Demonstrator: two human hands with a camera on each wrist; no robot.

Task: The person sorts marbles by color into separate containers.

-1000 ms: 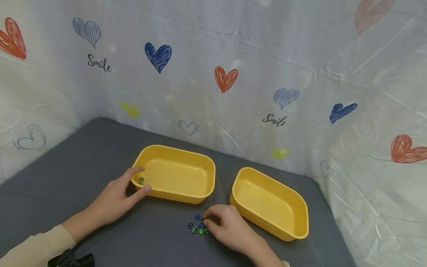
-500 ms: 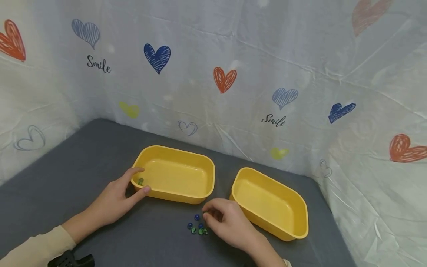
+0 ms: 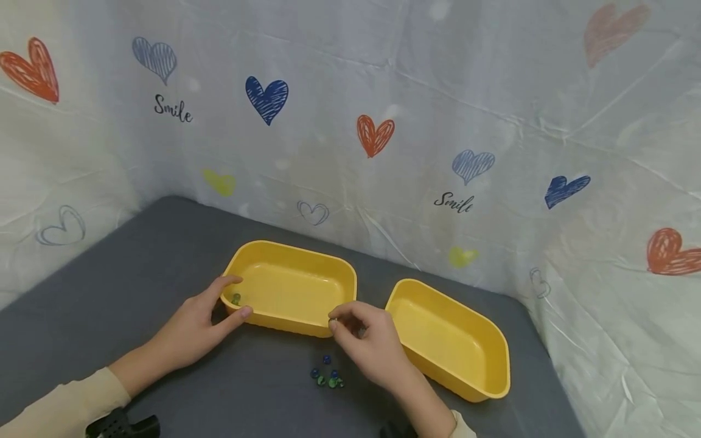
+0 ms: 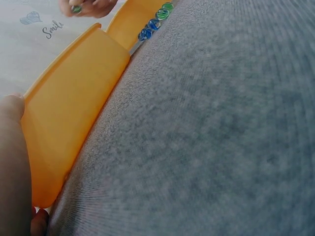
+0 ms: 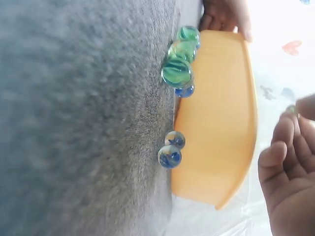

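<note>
My left hand (image 3: 188, 328) grips the left end of a yellow plastic tub (image 3: 296, 286), its thumb on the near side and a finger over the rim. Inside that tub, greenish glass marbles (image 3: 236, 299) lie in the left corner. My right hand (image 3: 372, 347) is raised beside the tub's near right corner, pinching a green marble (image 4: 76, 9) between thumb and fingers. Below it on the table sits a loose group of marbles, some blue (image 3: 326, 359) and some green (image 3: 332, 382). In the right wrist view the pinched marble is mostly covered by the fingers.
A second yellow tub (image 3: 449, 334) stands to the right, angled, with no marbles visible in it. Dark grey cloth (image 3: 235, 389) covers the table. Behind hangs a white curtain (image 3: 328, 73) printed with hearts.
My right hand has lifted from the loose marbles with a marble between its fingers and moved up toward the left tub's near right corner. My left hand keeps its hold on the tub.
</note>
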